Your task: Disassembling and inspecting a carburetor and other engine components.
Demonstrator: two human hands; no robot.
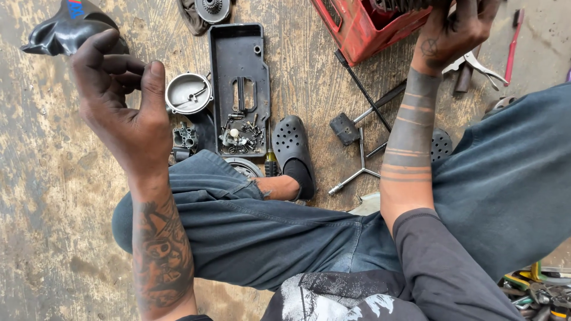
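Two bare hands work over a stained concrete floor [53, 196], seen from above past the person's bent knees in blue jeans [267, 232]. Far and right sits a red plastic crate [363, 27]; the right hand [455, 30] reaches to its near right corner, fingers curled down over a dark part at the crate's rim, though what they are grasping I cannot tell, since the frame's top edge cuts it off. Left of the crate, with a strip of bare floor between, lies a long black rectangular tray [241, 56], its long axis running far to near, with small screws and carburettor bits [238, 139] heaped at its near end. A black clog [291, 145] on the person's foot rests just right of that near end. Just left of the tray sits a round metal float bowl [187, 93], and nearer than it a carburettor body [185, 138], partly hidden by the knee. The left hand [128, 104] hangs raised, left of these parts, loosely half-curled and holding nothing, thumb up, so it is much the nearer hand to bowl and tray. Right of the clog lie a cross wrench [360, 166] and long dark tools [369, 110]; pliers [482, 65] lie beside the right wrist. Open floor spreads far left, save a black plastic cover [65, 30] at the far corner.
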